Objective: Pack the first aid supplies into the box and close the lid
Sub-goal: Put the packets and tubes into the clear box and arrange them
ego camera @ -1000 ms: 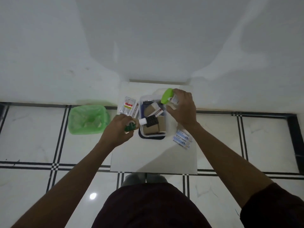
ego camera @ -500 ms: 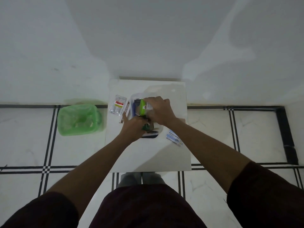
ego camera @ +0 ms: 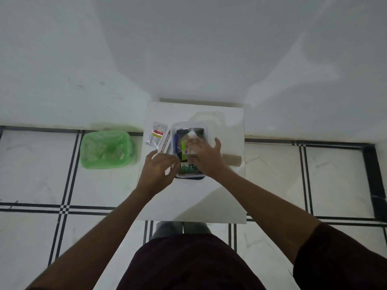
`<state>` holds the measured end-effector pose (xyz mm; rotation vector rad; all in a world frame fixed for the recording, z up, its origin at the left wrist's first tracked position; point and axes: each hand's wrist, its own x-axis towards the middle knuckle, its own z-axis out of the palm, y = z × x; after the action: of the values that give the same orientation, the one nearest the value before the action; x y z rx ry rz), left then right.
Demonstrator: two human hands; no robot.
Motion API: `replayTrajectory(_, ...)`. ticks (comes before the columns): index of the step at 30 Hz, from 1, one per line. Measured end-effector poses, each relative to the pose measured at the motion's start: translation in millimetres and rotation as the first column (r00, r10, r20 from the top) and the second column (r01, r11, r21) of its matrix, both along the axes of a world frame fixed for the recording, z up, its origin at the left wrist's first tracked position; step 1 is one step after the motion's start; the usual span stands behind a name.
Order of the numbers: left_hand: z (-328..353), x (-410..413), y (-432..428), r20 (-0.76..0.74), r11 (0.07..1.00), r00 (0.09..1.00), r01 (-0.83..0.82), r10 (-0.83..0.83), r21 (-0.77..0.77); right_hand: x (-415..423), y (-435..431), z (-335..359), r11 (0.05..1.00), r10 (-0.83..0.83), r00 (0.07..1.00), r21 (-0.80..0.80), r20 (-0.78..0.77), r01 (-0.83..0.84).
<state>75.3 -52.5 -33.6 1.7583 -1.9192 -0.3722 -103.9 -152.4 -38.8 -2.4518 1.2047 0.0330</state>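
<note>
A clear plastic box [ego camera: 174, 135] on a dark blue base stands in the middle of the small white table [ego camera: 188, 199]. Inside lie a white bottle with a green cap [ego camera: 184, 150], a green tape roll [ego camera: 187, 168] and a dark packet [ego camera: 189, 131]. My right hand [ego camera: 206, 159] is spread palm down over the contents, fingers apart, gripping nothing. My left hand [ego camera: 159, 169] hovers at the box's near left corner, blurred, with loose fingers and nothing in it. A clear sachet with a red label [ego camera: 156, 136] and a thin carton [ego camera: 165, 143] lie left of the box.
The clear lid [ego camera: 210, 118] lies behind the box. A brown roll [ego camera: 232, 160] rests on the table to the right of my right hand. A green plastic bin [ego camera: 106, 150] stands on the tiled floor to the left. A white wall rises behind the table.
The right hand laid the green-capped bottle in the box and now rests flat on the contents. The left hand dropped the green tape roll into the box and drew back to the left.
</note>
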Motion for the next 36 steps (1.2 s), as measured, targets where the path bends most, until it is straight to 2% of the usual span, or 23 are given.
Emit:
replayTrajectory(3, 7.1, 13.4, -7.8, -0.162, 0.977, 0.964, -0.206, 0.212, 0.058, -3.8, 0.0, 1.5, 1.0, -0.016, 0.999, 0.008, 0.028, 0.016)
replayTrajectory(5, 5.6, 21.5, -16.2, -0.152, 0.939, 0.932, -0.308, 0.33, 0.151, -4.3, -2.4, 6.7, 0.998, -0.056, 0.994, 0.002, 0.093, 0.056)
replayTrajectory(9, -5.3, 29.4, -34.3, -0.11, 0.885, 0.907, -0.361, 0.407, 0.293, -5.5, -14.0, 19.6, 0.983, -0.168, 0.942, -0.024, 0.289, 0.183)
replayTrajectory(12, -17.7, 30.2, -46.2, -0.08, 0.854, 0.915, -0.335, 0.396, 0.399, -17.4, -28.2, 25.3, 0.932, -0.346, 0.86, 0.027, 0.376, 0.362)
replayTrajectory(14, -26.1, 28.9, -52.0, -0.045, 0.827, 0.925, -0.314, 0.377, 0.467, -30.6, -36.9, 25.6, 0.88, -0.464, 0.835, 0.046, 0.294, 0.473)
replayTrajectory(16, -34.2, 28.5, -56.7, 0.001, 0.806, 0.937, -0.301, 0.349, 0.51, -46.9, -42.8, 19.0, 0.849, -0.527, 0.848, 0.09, 0.054, 0.521)
replayTrajectory(19, -45.7, 28.8, -61.8, 0.066, 0.787, 0.95, -0.291, 0.306, 0.544, -71.1, -43.1, 4.4, 0.846, -0.413, 0.853, 0.212, -0.32, 0.489)
replayTrajectory(21, -51.7, 27.8, -63.4, 0.108, 0.784, 0.951, -0.299, 0.288, 0.544, -82.9, -38.0, -5.8, 0.882, -0.291, 0.86, 0.231, -0.42, 0.411)
replayTrajectory(23, -57.6, 26.5, -64.6, 0.144, 0.787, 0.95, -0.311, 0.278, 0.533, -88.5, -31.5, -15.5, 0.918, -0.223, 0.873, 0.208, -0.433, 0.337)
replayTrajectory(28, -63.7, 24.6, -67.2, 0.13, 0.775, 0.936, -0.345, 0.328, 0.53, -86.2, -22.4, -25.6, 0.963, -0.194, 0.889, 0.093, -0.415, 0.253)
replayTrajectory(31, -63.4, 28.2, -67.1, 0.075, 0.773, 0.923, -0.357, 0.376, 0.524, -84.0, -22.7, -27.6, 0.959, -0.231, 0.906, 0.076, -0.355, 0.274)
replayTrajectory(36, -40.2, 39.2, -61.1, -0.008, 0.812, 0.898, -0.393, 0.44, 0.432, -80.7, -29.0, -10.6, 0.908, -0.41, 0.904, 0.037, -0.121, 0.417)
